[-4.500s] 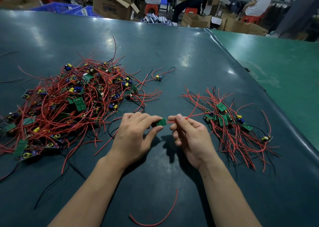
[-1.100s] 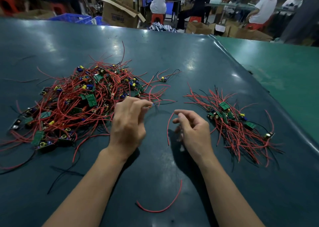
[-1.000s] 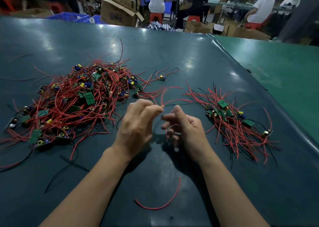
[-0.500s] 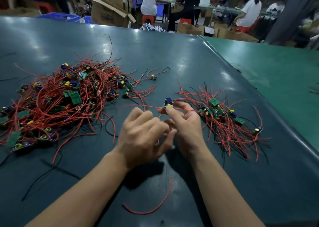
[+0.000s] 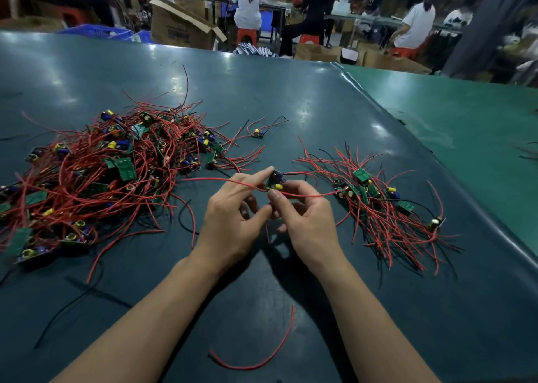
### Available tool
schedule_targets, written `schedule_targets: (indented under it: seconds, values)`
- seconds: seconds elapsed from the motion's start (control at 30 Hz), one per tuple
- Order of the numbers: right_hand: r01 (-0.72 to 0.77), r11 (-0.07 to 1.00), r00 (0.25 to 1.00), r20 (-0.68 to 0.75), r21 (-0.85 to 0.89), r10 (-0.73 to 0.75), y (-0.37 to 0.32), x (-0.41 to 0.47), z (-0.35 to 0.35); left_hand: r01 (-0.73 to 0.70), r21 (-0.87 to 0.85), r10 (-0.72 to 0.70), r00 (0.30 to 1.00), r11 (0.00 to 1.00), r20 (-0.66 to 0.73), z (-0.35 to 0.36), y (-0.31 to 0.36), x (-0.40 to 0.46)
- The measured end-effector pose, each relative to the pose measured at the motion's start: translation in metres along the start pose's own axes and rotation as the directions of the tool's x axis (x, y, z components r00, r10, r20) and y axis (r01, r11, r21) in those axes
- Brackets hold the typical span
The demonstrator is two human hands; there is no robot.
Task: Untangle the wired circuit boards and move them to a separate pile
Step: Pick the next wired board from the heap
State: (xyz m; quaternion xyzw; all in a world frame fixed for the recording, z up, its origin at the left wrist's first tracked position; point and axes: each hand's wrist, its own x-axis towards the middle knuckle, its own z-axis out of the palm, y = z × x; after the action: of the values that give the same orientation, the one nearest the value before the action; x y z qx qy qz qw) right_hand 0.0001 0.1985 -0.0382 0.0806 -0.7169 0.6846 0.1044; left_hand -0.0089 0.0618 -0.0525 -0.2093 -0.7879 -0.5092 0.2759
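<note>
Keep the small green circuit board with its yellow and blue capacitors (image 5: 275, 182) lifted off the dark teal rubber-topped counter (image 5: 291, 100) while you free it: your right hand (image 5: 308, 218) pinches it, thumb near the yellow capacitor and fingers curled behind, and that grip looks firm enough to serve as the anchor. Your left hand (image 5: 233, 216) is partly spread, index finger straight and pointing toward the board, with a thin red lead wire (image 5: 221, 180) draped across its fingers. That wire runs out to the left toward the big tangled heap of red-wired boards (image 5: 102, 173), so slide those fingers along it away from the board instead of tugging, or you will likely drag neighbouring boards with it. Another red lead trails right from the board toward the smaller sorted pile of wired boards (image 5: 378, 202); lay the leads the same way as that pile's wires when you set the board down. The board sits between your two hands, just above and touching the right thumb, nearer the sorted pile than the heap. A loose curved red wire offcut (image 5: 262, 350) lies on the counter between your forearms; leave it.
</note>
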Motion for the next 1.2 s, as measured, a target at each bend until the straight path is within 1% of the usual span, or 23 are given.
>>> schedule_targets:
  seconds: [0.07, 0.13, 0.2, 0.23, 0.3, 0.4, 0.47, 0.5, 0.57, 0.63, 0.7, 0.77, 0.8, 0.83, 0.87, 0.9, 0.93, 1.0, 1.03, 1.13, 1.2]
  values:
    - [0.013, 0.999, 0.999, 0.041, -0.034, -0.012, 0.000, -0.001, -0.001, 0.036, -0.009, -0.037, 0.998, 0.999, -0.047, -0.002, 0.002, 0.001]
    - [0.003, 0.995, 0.996, 0.086, -0.099, 0.005, 0.000, -0.003, -0.001, 0.108, -0.052, -0.112, 0.991, 0.993, -0.068, -0.003, 0.006, 0.002]
    - [-0.032, 0.998, 0.992, 0.119, -0.063, 0.040, 0.002, -0.004, 0.000, 0.204, -0.145, -0.215, 0.975, 0.968, -0.064, -0.003, 0.010, 0.003]
    - [-0.054, 0.998, 0.990, 0.127, -0.017, 0.056, 0.002, -0.005, 0.001, 0.244, -0.224, -0.259, 0.965, 0.944, -0.042, -0.003, 0.010, 0.003]
    - [-0.087, 0.994, 0.991, 0.108, 0.070, 0.079, 0.001, -0.004, 0.002, 0.310, -0.391, -0.318, 0.947, 0.866, 0.047, -0.005, 0.008, 0.003]
    - [-0.082, 0.975, 0.994, 0.088, 0.206, 0.065, -0.003, -0.003, -0.002, 0.429, -0.522, -0.364, 0.903, 0.737, 0.228, -0.010, 0.004, 0.002]
    - [-0.007, 0.984, 0.995, 0.100, 0.179, -0.011, -0.005, -0.004, -0.003, 0.503, -0.569, -0.406, 0.864, 0.650, 0.299, -0.012, 0.001, 0.003]
    - [0.029, 0.989, 0.993, 0.112, 0.147, -0.045, -0.006, -0.006, -0.002, 0.520, -0.580, -0.423, 0.853, 0.627, 0.308, -0.012, -0.001, 0.003]
    - [0.055, 0.993, 0.992, 0.111, 0.103, -0.066, -0.007, -0.009, 0.000, 0.517, -0.578, -0.440, 0.853, 0.631, 0.281, -0.012, -0.003, 0.003]
    - [0.045, 0.996, 0.998, 0.051, 0.076, -0.048, -0.005, -0.006, 0.002, 0.482, -0.564, -0.434, 0.872, 0.671, 0.229, -0.012, 0.000, 0.002]
    - [0.017, 0.999, 1.000, 0.018, 0.031, -0.017, -0.004, 0.001, 0.002, 0.454, -0.507, -0.408, 0.889, 0.733, 0.206, -0.009, 0.002, 0.002]
    - [0.029, 0.997, 0.998, 0.054, -0.068, -0.026, -0.004, 0.011, 0.000, 0.428, -0.404, -0.378, 0.904, 0.809, 0.200, -0.007, 0.005, 0.008]
    - [0.041, 0.992, 0.995, 0.095, -0.115, -0.030, -0.005, 0.016, 0.000, 0.417, -0.379, -0.378, 0.909, 0.826, 0.177, -0.007, 0.006, 0.014]
    - [0.042, 0.990, 0.991, 0.132, -0.137, -0.024, -0.006, 0.023, 0.000, 0.422, -0.393, -0.403, 0.905, 0.817, 0.136, -0.007, 0.005, 0.022]
    - [0.034, 0.989, 0.989, 0.150, -0.143, -0.012, -0.007, 0.031, 0.001, 0.438, -0.434, -0.440, 0.892, 0.787, 0.103, -0.007, 0.003, 0.031]
    - [0.021, 0.990, 0.990, 0.142, -0.140, -0.001, -0.007, 0.039, 0.001, 0.445, -0.462, -0.461, 0.883, 0.767, 0.086, -0.008, 0.001, 0.038]
    - [0.004, 0.992, 0.993, 0.113, -0.126, 0.010, -0.007, 0.047, 0.001, 0.439, -0.467, -0.456, 0.886, 0.768, 0.082, -0.007, 0.000, 0.044]
    - [-0.044, 0.998, 0.997, 0.055, -0.055, 0.047, -0.004, 0.057, 0.003, 0.422, -0.460, -0.442, 0.894, 0.781, 0.070, -0.001, -0.003, 0.049]
    - [-0.073, 0.997, 0.996, 0.043, -0.006, 0.073, -0.002, 0.059, 0.004, 0.424, -0.470, -0.457, 0.888, 0.774, 0.049, 0.001, -0.007, 0.048]
    - [-0.107, 0.987, 0.994, 0.034, 0.124, 0.104, 0.009, 0.056, 0.007, 0.466, -0.559, -0.555, 0.832, 0.686, 0.011, 0.006, -0.016, 0.042]
    - [-0.091, 0.976, 0.995, -0.022, 0.200, 0.097, 0.014, 0.055, 0.004, 0.481, -0.595, -0.581, 0.814, 0.644, 0.030, 0.009, -0.020, 0.040]
